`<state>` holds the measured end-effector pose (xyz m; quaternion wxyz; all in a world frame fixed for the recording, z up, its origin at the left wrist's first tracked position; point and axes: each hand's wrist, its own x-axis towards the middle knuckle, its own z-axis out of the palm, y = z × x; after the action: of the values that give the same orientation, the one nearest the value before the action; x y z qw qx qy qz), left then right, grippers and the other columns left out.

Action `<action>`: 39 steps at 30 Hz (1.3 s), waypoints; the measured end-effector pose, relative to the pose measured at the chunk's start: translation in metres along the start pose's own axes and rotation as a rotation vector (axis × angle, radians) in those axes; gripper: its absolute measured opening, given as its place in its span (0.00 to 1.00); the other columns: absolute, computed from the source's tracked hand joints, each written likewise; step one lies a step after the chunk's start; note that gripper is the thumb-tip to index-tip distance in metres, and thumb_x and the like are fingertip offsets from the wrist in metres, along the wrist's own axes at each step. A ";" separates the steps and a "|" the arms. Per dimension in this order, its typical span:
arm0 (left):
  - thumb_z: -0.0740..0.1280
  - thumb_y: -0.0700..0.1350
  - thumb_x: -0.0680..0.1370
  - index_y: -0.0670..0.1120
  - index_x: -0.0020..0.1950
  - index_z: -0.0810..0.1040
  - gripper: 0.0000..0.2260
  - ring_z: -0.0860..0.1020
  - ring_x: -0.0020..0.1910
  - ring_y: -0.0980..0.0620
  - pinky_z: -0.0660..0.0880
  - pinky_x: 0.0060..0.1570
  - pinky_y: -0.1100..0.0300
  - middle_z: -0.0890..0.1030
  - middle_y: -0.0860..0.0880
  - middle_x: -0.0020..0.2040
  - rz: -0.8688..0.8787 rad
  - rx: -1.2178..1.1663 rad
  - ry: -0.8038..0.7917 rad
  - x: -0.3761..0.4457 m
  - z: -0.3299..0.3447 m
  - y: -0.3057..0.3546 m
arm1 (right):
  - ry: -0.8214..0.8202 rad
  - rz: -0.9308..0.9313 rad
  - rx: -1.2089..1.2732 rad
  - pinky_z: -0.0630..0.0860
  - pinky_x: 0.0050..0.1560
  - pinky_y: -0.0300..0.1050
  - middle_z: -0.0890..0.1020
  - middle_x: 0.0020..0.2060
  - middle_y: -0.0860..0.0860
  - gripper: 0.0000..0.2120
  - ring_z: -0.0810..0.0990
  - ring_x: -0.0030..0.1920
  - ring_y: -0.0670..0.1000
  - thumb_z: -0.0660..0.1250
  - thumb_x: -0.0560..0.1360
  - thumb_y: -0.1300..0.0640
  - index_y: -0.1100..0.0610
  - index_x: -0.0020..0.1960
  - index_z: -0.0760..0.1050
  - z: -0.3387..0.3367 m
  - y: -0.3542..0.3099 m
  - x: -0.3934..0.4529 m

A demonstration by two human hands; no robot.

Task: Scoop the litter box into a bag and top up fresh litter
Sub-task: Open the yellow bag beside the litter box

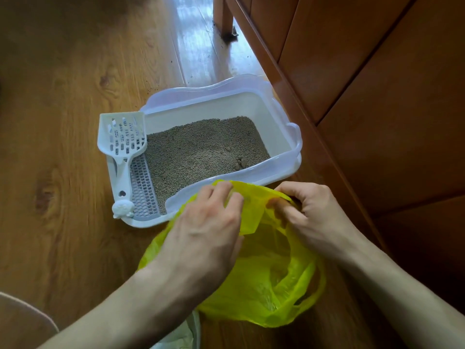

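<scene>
Litter box (274, 117) sits on the wood floor (63, 109), its 3 o'clock edge just beside the cabinet (377, 71). Scoop (123, 142) rests on its 9 o'clock rim. At 6 o'clock, left hand (208, 222) and right hand (309, 212) pinch the yellow bag (271, 278) mouth; open floor lies toward 9 o'clock.

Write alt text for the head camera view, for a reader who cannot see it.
Two hands, left hand and right hand, pinch open a yellow plastic bag on a wooden floor. Just beyond it sits a white litter box of grey-brown litter with a few clumps, a white slotted scoop resting on its left edge.
</scene>
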<state>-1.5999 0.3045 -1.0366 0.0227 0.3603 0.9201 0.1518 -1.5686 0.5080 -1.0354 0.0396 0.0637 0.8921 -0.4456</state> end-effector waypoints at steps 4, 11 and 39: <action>0.73 0.46 0.68 0.42 0.60 0.76 0.22 0.75 0.60 0.40 0.79 0.54 0.45 0.77 0.42 0.62 -0.037 -0.034 0.065 0.002 0.009 -0.015 | -0.043 -0.005 0.068 0.68 0.30 0.42 0.77 0.30 0.55 0.10 0.70 0.29 0.44 0.67 0.78 0.59 0.56 0.38 0.79 -0.004 -0.004 -0.003; 0.74 0.45 0.72 0.44 0.56 0.78 0.15 0.74 0.56 0.40 0.76 0.49 0.44 0.76 0.43 0.59 -0.078 -0.058 0.350 0.005 0.014 -0.027 | -0.067 -0.046 0.121 0.69 0.31 0.45 0.77 0.30 0.56 0.09 0.71 0.30 0.47 0.67 0.78 0.59 0.56 0.39 0.79 -0.004 -0.003 -0.005; 0.57 0.26 0.78 0.45 0.46 0.72 0.15 0.68 0.27 0.53 0.68 0.25 0.64 0.74 0.46 0.32 -0.612 -1.552 -0.339 0.022 -0.002 -0.033 | -0.090 -0.374 -0.139 0.71 0.44 0.33 0.79 0.41 0.46 0.08 0.78 0.41 0.44 0.74 0.72 0.60 0.53 0.51 0.83 0.007 -0.001 -0.001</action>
<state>-1.6380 0.2952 -1.0429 0.4408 -0.0041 0.5962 0.6710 -1.5676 0.5018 -1.0381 0.0000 -0.1260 0.9143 -0.3849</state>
